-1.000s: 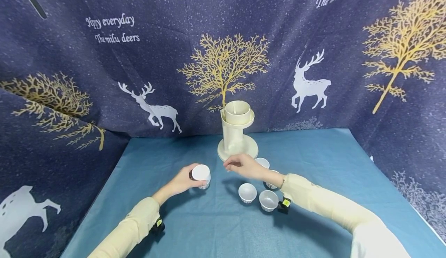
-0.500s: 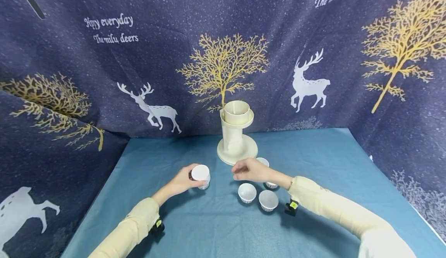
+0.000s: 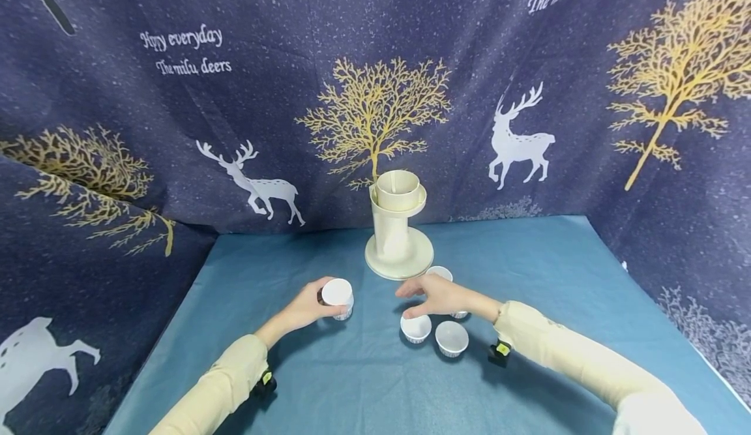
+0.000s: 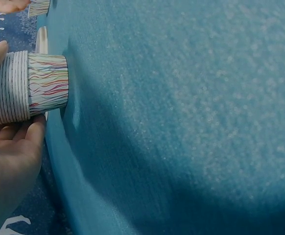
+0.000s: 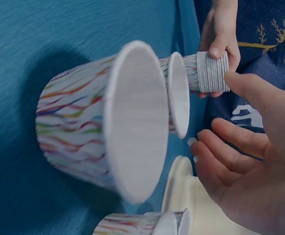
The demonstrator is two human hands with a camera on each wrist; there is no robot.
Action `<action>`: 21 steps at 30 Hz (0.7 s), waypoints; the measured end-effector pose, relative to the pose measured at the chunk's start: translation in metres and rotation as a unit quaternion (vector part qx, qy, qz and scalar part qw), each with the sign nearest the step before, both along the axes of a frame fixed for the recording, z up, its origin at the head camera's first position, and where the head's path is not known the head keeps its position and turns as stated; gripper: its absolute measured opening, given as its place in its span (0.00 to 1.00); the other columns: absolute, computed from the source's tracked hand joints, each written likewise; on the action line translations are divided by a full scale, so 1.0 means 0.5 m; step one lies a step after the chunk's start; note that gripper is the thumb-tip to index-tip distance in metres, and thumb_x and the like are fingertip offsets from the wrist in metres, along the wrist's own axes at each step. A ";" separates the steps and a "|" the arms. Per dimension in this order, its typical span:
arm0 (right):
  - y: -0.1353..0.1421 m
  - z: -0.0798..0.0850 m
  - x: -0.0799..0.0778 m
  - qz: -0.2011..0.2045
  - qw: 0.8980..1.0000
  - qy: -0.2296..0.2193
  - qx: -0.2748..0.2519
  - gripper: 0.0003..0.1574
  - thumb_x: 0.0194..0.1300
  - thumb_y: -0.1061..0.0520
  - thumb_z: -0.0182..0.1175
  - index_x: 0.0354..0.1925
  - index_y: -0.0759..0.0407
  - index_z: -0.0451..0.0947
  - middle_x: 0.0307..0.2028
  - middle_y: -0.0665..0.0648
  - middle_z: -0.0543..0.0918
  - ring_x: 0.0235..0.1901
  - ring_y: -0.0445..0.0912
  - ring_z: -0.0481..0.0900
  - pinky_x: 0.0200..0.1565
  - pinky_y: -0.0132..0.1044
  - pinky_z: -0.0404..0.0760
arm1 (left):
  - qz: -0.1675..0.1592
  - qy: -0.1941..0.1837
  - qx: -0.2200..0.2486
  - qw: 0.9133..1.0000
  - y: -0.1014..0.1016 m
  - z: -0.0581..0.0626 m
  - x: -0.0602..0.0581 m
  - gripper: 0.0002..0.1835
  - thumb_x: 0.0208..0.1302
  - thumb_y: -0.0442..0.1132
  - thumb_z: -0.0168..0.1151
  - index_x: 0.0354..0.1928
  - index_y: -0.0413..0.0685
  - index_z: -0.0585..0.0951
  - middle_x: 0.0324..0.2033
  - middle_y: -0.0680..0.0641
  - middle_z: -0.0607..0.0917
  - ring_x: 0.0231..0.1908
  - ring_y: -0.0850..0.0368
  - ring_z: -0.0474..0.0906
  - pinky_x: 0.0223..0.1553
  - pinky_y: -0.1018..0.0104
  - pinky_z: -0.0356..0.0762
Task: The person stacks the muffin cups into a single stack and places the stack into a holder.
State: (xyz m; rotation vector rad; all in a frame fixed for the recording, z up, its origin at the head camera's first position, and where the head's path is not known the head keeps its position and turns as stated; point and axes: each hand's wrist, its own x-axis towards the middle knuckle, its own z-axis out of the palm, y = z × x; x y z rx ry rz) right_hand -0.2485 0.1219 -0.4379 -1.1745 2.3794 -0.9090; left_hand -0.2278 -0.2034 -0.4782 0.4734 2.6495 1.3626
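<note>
My left hand [image 3: 309, 304] grips a stack of nested white paper baking cups [image 4: 48, 83], with thumb and fingers on opposite sides. Colourful wavy lines run around the stack's lowest cup, and many rims show above it. My right hand [image 3: 437, 297] holds nothing; its thumb and fingers are spread above the loose cups. In the head view its thumb overlaps the rim of a single cup [image 3: 415, 330]; I cannot tell whether they touch. Beside that cup stands another cup [image 3: 452, 339]. A further cup [image 3: 440, 272] and one partly hidden by my right wrist sit behind.
A cream-coloured stand [image 3: 392, 239] with a round base and a ring-shaped top holding a cylinder stands behind the cups. Blue cloth [image 3: 352, 383] covers the table. A dark curtain [image 3: 258, 96] printed with deer and trees hangs behind it.
My right hand has moved right, away from the stack, and its thumb and fingers have parted over the loose cups. My left hand stays in place with the stack.
</note>
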 end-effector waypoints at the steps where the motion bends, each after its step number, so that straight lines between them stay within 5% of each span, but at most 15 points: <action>1: 0.002 0.001 0.002 0.004 1.000 0.002 0.008 0.32 0.61 0.47 0.66 0.58 0.64 0.75 0.54 0.59 0.82 0.55 0.55 0.79 0.58 0.48 0.75 | -0.001 0.001 -0.002 1.000 0.000 -0.001 0.000 0.34 0.52 0.44 0.75 0.60 0.39 0.73 0.51 0.41 0.82 0.48 0.52 0.78 0.47 0.64 0.76; 12: 0.021 -0.015 0.009 0.037 0.999 0.000 0.032 0.32 0.54 0.49 0.72 0.56 0.59 0.77 0.53 0.53 0.83 0.54 0.48 0.79 0.59 0.40 0.74 | 0.008 0.002 0.001 1.000 0.007 0.001 0.006 0.32 0.53 0.38 0.73 0.60 0.36 0.73 0.51 0.38 0.81 0.48 0.50 0.78 0.48 0.59 0.76; 21: 0.027 -0.017 0.020 0.056 0.998 0.023 0.024 0.33 0.51 0.51 0.74 0.54 0.59 0.78 0.51 0.52 0.83 0.52 0.44 0.79 0.56 0.41 0.77 | 0.001 -0.002 0.011 1.000 0.025 0.072 0.044 0.30 0.54 0.34 0.72 0.58 0.32 0.73 0.49 0.36 0.81 0.48 0.48 0.78 0.48 0.59 0.76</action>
